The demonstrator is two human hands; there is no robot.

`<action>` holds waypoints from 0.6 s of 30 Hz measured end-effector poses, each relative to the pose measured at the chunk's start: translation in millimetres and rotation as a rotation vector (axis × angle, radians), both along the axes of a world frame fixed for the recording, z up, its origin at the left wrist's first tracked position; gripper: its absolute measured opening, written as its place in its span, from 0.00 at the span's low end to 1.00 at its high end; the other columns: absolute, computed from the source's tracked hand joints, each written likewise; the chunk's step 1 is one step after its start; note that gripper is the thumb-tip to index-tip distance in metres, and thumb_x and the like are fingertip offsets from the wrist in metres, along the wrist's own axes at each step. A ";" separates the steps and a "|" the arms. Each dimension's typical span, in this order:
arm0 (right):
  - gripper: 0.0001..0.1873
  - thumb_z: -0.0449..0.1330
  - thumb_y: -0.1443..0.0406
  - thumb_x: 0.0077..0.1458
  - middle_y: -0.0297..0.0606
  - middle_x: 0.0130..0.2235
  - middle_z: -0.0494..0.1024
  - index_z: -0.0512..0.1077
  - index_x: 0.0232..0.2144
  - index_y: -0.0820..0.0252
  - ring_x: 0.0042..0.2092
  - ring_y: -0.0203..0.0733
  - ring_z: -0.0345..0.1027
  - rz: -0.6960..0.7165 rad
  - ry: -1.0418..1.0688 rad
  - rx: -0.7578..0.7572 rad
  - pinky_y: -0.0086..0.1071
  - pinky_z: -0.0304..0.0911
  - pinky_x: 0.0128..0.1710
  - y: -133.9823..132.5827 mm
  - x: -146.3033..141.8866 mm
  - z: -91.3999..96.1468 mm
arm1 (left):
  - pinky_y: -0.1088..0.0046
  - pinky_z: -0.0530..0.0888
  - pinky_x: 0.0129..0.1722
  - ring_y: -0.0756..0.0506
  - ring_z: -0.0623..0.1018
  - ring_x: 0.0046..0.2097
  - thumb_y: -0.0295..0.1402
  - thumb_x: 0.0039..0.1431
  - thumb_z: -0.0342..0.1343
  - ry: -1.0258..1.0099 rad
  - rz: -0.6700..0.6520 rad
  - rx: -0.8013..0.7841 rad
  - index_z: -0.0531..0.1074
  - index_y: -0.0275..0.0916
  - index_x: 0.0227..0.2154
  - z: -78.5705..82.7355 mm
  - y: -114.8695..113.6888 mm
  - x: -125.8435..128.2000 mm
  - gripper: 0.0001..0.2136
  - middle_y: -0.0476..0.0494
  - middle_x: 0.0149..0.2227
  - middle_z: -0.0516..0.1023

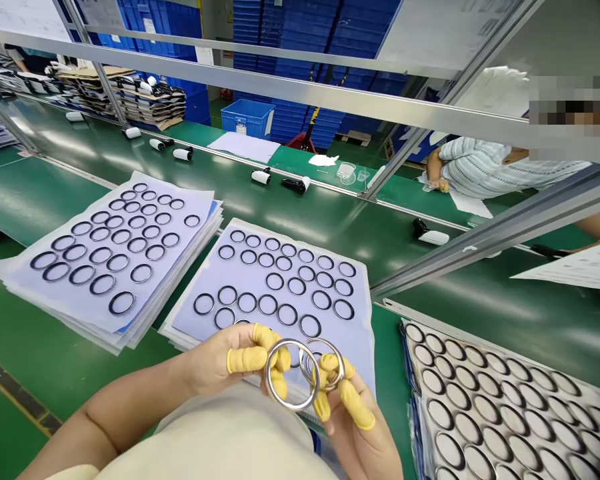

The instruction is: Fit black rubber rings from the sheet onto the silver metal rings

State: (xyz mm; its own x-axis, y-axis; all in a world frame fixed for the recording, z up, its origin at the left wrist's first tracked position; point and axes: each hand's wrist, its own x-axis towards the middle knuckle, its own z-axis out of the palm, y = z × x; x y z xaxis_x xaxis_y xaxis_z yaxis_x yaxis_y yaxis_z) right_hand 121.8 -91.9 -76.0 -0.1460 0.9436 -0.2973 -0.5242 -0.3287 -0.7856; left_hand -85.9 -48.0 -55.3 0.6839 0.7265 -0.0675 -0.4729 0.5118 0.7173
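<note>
My left hand [250, 360], with yellow finger cots on its fingertips, pinches a shiny metal ring [271, 387] by its left side. Just right of it, my right hand [347, 400], also in yellow finger cots, is closed on one or more similar rings [341, 360]; how many is hard to make out. The rings overlap in view, and I cannot tell whether they touch. Below and beyond my hands lies a stack of pale sheets [190, 333] with dark-edged rings [247, 303] laid out on top.
Left stands another sheet stack [17, 270] covered with rings. At right, a tray [410, 353] carries many rings. A metal frame [280, 83] crosses ahead. White-and-black parts [433, 236] sit along the green conveyor [340, 217]. A co-worker [480, 167] is across the line.
</note>
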 end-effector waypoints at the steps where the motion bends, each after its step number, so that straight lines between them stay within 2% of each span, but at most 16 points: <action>1: 0.18 0.70 0.51 0.45 0.33 0.29 0.74 0.77 0.33 0.56 0.20 0.28 0.58 0.027 -0.021 0.019 0.24 0.56 0.20 -1.0 -2.6 3.5 | 0.77 0.70 0.31 0.51 0.76 0.29 0.41 0.55 0.63 -0.001 0.008 0.020 0.74 0.34 0.31 -0.6 -0.2 0.0 0.13 0.45 0.31 0.75; 4: 0.19 0.73 0.52 0.40 0.31 0.23 0.71 0.76 0.30 0.58 0.22 0.31 0.60 0.048 -0.111 0.051 0.24 0.56 0.20 -2.2 -11.9 11.8 | 0.77 0.69 0.33 0.51 0.74 0.31 0.40 0.57 0.62 0.001 0.033 0.090 0.73 0.35 0.30 -2.0 -0.8 0.3 0.12 0.46 0.30 0.74; 6: 0.15 0.71 0.54 0.44 0.31 0.20 0.70 0.76 0.27 0.59 0.21 0.32 0.60 0.011 -0.123 0.049 0.25 0.55 0.20 -0.3 -17.3 13.9 | 0.77 0.69 0.33 0.51 0.73 0.31 0.39 0.57 0.62 0.008 0.024 0.110 0.72 0.35 0.29 -2.2 -1.2 0.0 0.12 0.46 0.29 0.74; 9: 0.14 0.69 0.54 0.48 0.30 0.18 0.70 0.76 0.26 0.58 0.18 0.30 0.56 -0.021 -0.029 0.014 0.23 0.52 0.17 4.7 -20.6 14.0 | 0.76 0.69 0.32 0.51 0.74 0.30 0.40 0.57 0.62 0.016 -0.013 0.093 0.72 0.34 0.30 -1.9 -1.7 -2.2 0.12 0.45 0.30 0.75; 12: 0.14 0.67 0.53 0.49 0.31 0.20 0.72 0.76 0.26 0.58 0.15 0.26 0.53 0.052 0.076 -0.026 0.22 0.51 0.15 7.5 -20.1 12.5 | 0.75 0.69 0.31 0.50 0.74 0.29 0.41 0.56 0.62 0.028 -0.013 0.054 0.71 0.34 0.30 -2.6 -1.6 -5.0 0.13 0.45 0.30 0.74; 15: 0.15 0.64 0.53 0.53 0.31 0.16 0.70 0.76 0.26 0.57 0.15 0.29 0.56 0.146 0.150 0.001 0.22 0.52 0.15 6.3 -19.4 7.0 | 0.76 0.69 0.31 0.50 0.74 0.30 0.42 0.55 0.63 0.040 0.009 0.035 0.71 0.34 0.29 -5.6 -0.1 -6.0 0.14 0.45 0.30 0.74; 18: 0.13 0.65 0.54 0.53 0.33 0.17 0.72 0.77 0.28 0.57 0.15 0.30 0.57 0.235 0.197 -0.003 0.21 0.48 0.12 4.7 -19.8 -0.4 | 0.76 0.69 0.31 0.51 0.73 0.29 0.44 0.54 0.63 0.081 0.031 0.044 0.71 0.34 0.28 -9.9 2.7 -4.3 0.16 0.46 0.28 0.73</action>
State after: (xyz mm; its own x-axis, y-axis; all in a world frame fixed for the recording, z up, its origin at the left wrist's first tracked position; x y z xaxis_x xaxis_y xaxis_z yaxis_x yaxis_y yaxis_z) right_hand 102.0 -87.2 -76.4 -0.4150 0.8765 -0.2440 -0.5758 -0.4606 -0.6755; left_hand -90.1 -45.2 -65.2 0.6546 0.7507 -0.0889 -0.4277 0.4647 0.7753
